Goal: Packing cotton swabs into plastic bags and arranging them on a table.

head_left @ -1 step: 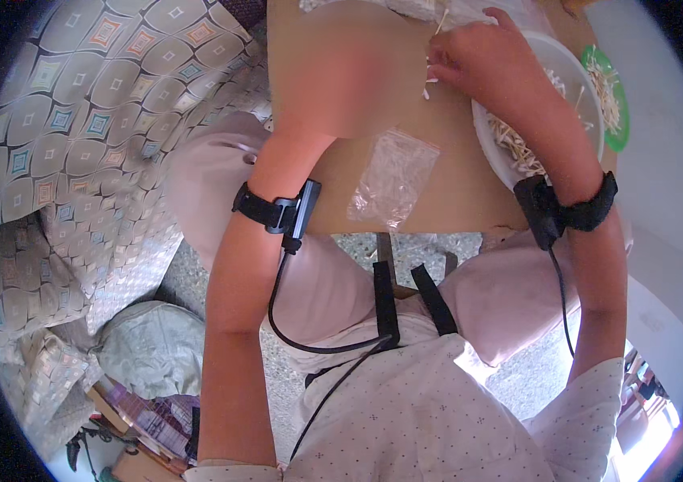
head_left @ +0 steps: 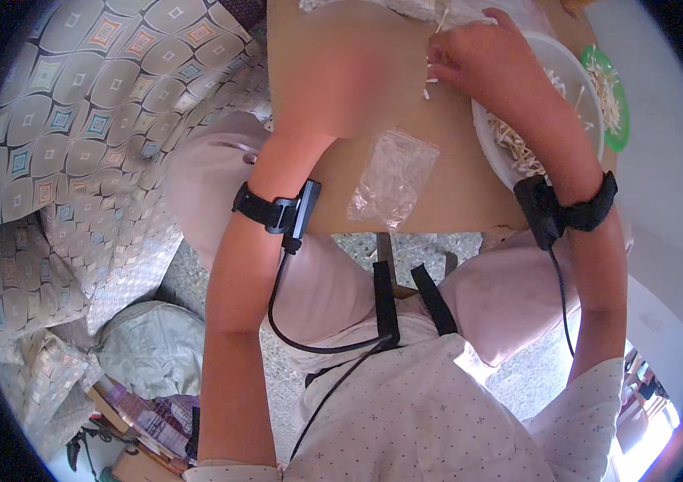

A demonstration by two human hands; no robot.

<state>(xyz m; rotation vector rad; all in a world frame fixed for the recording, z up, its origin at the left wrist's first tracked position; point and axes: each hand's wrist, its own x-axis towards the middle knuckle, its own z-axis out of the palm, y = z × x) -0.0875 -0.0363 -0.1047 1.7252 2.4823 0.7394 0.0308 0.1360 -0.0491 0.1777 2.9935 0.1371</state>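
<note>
1. A patterned fabric (head_left: 76, 120) with diamond shapes is spreading out well to the left of the left forearm, and it is folding down toward the lower left.
2. A brown table (head_left: 470, 189) is lying under both hands, with its near edge sitting just above the person's lap.
3. A white bowl (head_left: 492, 153) is resting on the table directly under the right wrist, holding thin pale sticks (head_left: 518, 149) heaped inside it.
4. The left hand (head_left: 341, 80) is lying over the table to the left of the right hand, but it is blurred, so how far open it is and whether it is holding anything cannot be told.
5. The right hand (head_left: 478, 60) is hovering at the bowl's left rim with its fingers curled and pinched together, seeming to be gripping a few of the thin pale sticks at the fingertips, with several loose ones lying just beside them.
6. A clear plastic bag (head_left: 393, 177) is lying flat on the table between the two forearms, nearer the person than either hand and touching neither.
7. A green lid (head_left: 618, 104) is peeking out beyond the bowl's far right side, carrying more sticks.
8. Black wrist bands (head_left: 265, 210) are wrapping both wrists, with cables trailing down toward the chest.
</note>
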